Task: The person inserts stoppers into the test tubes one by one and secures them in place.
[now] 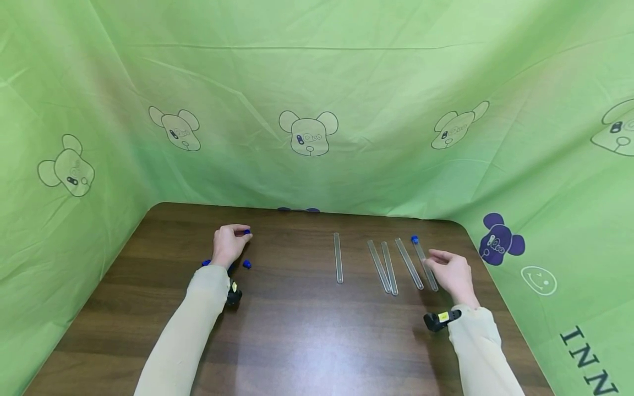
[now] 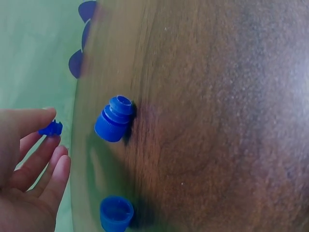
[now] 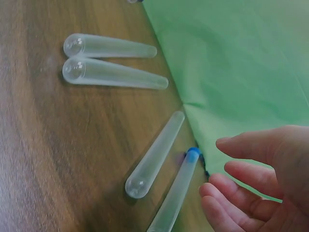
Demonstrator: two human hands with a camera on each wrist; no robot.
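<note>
A green cloth (image 1: 386,71), printed with bear heads (image 1: 310,136) and a white smiley (image 1: 538,281), hangs behind and beside a wood-grained table (image 1: 287,330).

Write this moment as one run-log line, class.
left hand: pinches blue cap | right hand: holds nothing, near capped tube | table: four uncapped tubes, loose blue caps

Surface: brown wood-grain tabletop (image 1: 307,341) | Centre to right: 4 clear tubes (image 1: 338,258) lying flat, plus 1 blue-capped tube (image 1: 421,254) | Left: loose blue caps (image 1: 247,264), partly obscured, count unconfirmed
</note>
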